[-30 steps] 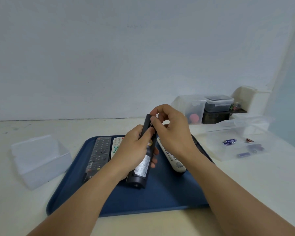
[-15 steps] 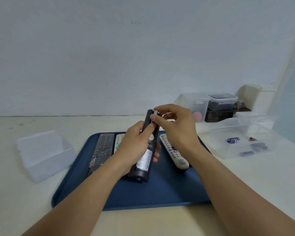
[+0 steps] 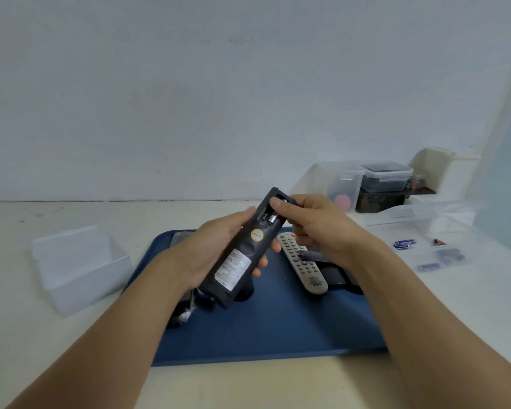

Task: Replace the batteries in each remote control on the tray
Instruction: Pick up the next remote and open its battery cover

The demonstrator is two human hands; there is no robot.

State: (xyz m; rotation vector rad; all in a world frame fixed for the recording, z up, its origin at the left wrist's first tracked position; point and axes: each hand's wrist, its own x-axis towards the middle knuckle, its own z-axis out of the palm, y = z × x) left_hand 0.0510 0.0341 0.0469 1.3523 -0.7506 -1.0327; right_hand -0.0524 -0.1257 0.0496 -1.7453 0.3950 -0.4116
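Matt black plastic remote

black remote tilted back, battery bay now open (batteries showing)

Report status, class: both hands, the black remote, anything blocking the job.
Left hand grips black remote, back up, compartment open, batteries showing. Right hand pinches at batteries. Grey remote lies on tray; nothing blocking.

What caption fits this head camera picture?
Left hand holds black remote; right hand reaches its open battery slot.
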